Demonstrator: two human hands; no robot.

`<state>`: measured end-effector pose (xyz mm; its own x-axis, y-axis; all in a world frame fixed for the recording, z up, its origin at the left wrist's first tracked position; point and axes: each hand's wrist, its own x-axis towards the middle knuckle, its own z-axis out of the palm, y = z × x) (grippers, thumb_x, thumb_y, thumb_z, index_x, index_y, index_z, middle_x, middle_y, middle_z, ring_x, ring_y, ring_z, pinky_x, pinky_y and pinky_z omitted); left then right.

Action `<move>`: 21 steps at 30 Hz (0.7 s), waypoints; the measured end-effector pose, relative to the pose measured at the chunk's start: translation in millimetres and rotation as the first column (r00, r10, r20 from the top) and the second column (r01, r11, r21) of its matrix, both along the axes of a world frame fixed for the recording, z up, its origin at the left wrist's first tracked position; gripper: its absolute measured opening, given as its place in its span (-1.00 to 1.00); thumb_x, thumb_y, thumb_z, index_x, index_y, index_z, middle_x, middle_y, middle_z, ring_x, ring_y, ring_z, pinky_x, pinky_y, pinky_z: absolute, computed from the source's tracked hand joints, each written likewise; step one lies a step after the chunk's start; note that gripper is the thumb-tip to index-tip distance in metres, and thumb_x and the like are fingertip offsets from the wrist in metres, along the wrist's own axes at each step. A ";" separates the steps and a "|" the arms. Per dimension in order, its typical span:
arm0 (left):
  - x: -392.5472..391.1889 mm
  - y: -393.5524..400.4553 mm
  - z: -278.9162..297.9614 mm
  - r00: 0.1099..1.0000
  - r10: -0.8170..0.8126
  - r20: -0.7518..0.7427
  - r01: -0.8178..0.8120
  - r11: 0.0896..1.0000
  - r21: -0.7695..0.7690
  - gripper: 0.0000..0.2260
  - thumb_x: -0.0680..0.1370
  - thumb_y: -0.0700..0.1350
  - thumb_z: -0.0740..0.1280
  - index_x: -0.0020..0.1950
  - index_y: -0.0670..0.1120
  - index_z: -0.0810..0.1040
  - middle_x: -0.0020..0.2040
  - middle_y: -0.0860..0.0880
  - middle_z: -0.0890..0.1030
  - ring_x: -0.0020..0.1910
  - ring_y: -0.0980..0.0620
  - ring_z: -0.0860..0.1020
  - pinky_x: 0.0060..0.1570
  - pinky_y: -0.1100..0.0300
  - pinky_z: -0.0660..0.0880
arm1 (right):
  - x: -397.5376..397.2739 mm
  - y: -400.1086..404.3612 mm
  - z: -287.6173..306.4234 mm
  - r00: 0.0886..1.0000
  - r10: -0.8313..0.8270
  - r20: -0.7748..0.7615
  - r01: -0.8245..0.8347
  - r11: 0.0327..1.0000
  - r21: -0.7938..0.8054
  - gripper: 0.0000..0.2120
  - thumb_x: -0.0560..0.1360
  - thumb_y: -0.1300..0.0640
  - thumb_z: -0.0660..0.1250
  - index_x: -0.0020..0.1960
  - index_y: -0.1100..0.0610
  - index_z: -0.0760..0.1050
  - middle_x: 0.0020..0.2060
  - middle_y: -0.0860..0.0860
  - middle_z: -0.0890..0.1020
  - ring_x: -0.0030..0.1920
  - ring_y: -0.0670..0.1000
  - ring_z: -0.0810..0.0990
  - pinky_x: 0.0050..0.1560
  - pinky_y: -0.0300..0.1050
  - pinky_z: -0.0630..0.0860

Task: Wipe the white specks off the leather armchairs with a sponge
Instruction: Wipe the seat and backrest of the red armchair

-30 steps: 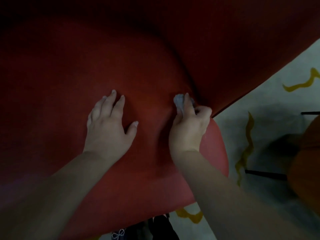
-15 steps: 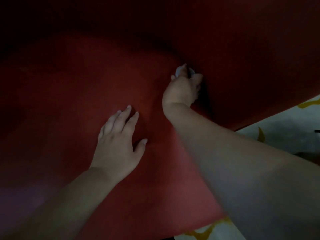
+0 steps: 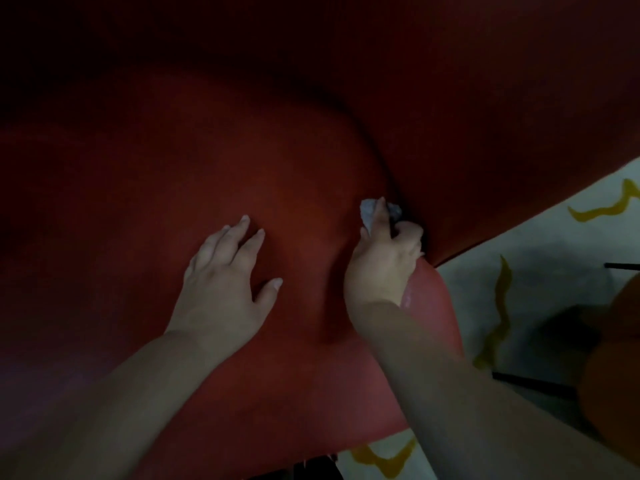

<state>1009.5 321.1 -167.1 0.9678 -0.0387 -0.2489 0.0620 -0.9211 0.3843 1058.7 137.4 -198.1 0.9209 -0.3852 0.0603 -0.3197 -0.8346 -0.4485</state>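
L hand point(image 3: 225, 282) flat, fingers spread, pressing red armchair point(image 3: 173, 188) seat. R hand point(image 3: 384, 261) gripping pale sponge point(image 3: 369, 211), pushed into seat/back crease.

armchair point(image 3: 214, 188): dark red leather, smooth and mostly matt; a faint soft sheen on the rounded seat edge at 4 o'clock, where the light falls.
sponge point(image 3: 370, 209): pale grey-white, soft and crumpled, matt, rough-edged; it sits at the seat crease, pinched in the right hand point(image 3: 381, 268).
left hand point(image 3: 221, 289): bare skin, matt, pressed flat on the leather at the centre.
floor point(image 3: 540, 237): pale, smooth, dull finish with flat yellow wavy marks, at 3 o'clock.
orange object point(image 3: 620, 375): smooth, slightly glossy surface at 4 o'clock; material cannot be told.
thin dark bars point(image 3: 533, 382): matt black, at 4 o'clock; material unclear.
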 end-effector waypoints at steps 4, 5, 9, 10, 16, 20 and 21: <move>-13.2 -11.8 -1.8 0.999 -0.030 -0.014 0.030 1.000 0.004 -0.35 0.51 0.22 0.18 0.55 0.04 0.14 0.57 0.07 0.03 0.53 0.03 -0.03 0.44 0.00 0.00 | -41.0 -23.6 1.2 0.996 0.061 0.064 -0.060 0.998 -0.024 -0.53 0.51 0.25 0.35 0.40 0.13 0.42 0.06 0.24 0.45 0.03 0.23 0.47 0.11 0.16 0.48; -16.2 -14.4 -2.9 0.999 -0.030 -0.013 0.030 0.999 0.010 -0.35 0.51 0.22 0.19 0.55 0.04 0.13 0.57 0.07 0.02 0.53 0.03 -0.04 0.44 0.00 -0.01 | -49.5 -32.8 1.3 0.995 0.076 0.069 -0.074 0.997 -0.031 -0.53 0.52 0.26 0.34 0.42 0.13 0.41 0.08 0.25 0.45 0.05 0.23 0.47 0.12 0.16 0.48; -26.2 -21.5 -5.0 1.000 -0.022 0.004 0.022 1.000 0.019 -0.36 0.52 0.19 0.23 0.55 0.03 0.15 0.57 0.05 0.04 0.53 0.00 -0.02 0.45 -0.02 0.01 | -75.1 -71.1 1.7 0.996 -0.017 0.091 0.020 0.999 -0.030 -0.54 0.53 0.27 0.29 0.42 0.17 0.38 0.05 0.30 0.43 0.01 0.27 0.45 0.10 0.06 0.42; -28.9 -22.5 -5.2 1.000 -0.026 0.008 0.026 0.999 0.020 -0.36 0.52 0.19 0.23 0.55 0.02 0.16 0.57 0.05 0.04 0.53 -0.01 -0.01 0.45 -0.03 0.01 | -80.6 -77.4 1.6 0.993 -0.079 0.083 0.080 0.997 -0.012 -0.55 0.53 0.27 0.28 0.42 0.17 0.39 0.05 0.31 0.42 0.01 0.27 0.44 0.11 0.04 0.40; -49.0 -18.5 -4.9 0.998 -0.057 0.006 0.056 0.998 0.041 -0.37 0.53 0.19 0.21 0.55 0.02 0.14 0.57 0.04 0.03 0.53 -0.02 -0.01 0.45 -0.06 0.04 | -97.4 -58.7 6.1 0.989 -0.145 0.036 0.142 0.987 0.069 -0.52 0.53 0.25 0.27 0.44 0.14 0.37 0.10 0.27 0.38 0.05 0.25 0.43 0.16 0.01 0.41; -60.0 -7.9 -4.0 0.999 -0.047 0.008 0.047 0.997 0.053 -0.37 0.52 0.17 0.24 0.54 0.03 0.16 0.57 0.02 0.07 0.52 -0.05 0.03 0.44 -0.10 0.07 | -112.3 0.1 9.8 0.999 0.013 0.045 -0.020 0.985 0.172 -0.70 0.55 0.05 0.21 0.25 0.09 0.44 0.01 0.03 0.47 0.00 0.12 0.47 0.10 0.05 0.47; -62.1 -4.5 -3.8 0.999 -0.046 0.007 0.045 0.997 0.063 -0.38 0.52 0.16 0.25 0.54 0.03 0.17 0.57 0.01 0.08 0.52 -0.06 0.04 0.45 -0.10 0.09 | -120.2 16.5 10.4 0.992 0.109 0.070 -0.120 0.978 0.169 -0.67 0.54 0.12 0.26 0.30 0.10 0.45 0.00 0.06 0.47 -0.02 0.12 0.48 0.07 0.05 0.49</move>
<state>947.4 316.6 -171.0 0.9674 -0.0672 -0.2440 0.0167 -0.9451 0.3263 938.5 154.0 -187.7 0.9562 -0.2867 0.0589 -0.1945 -0.7727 -0.6042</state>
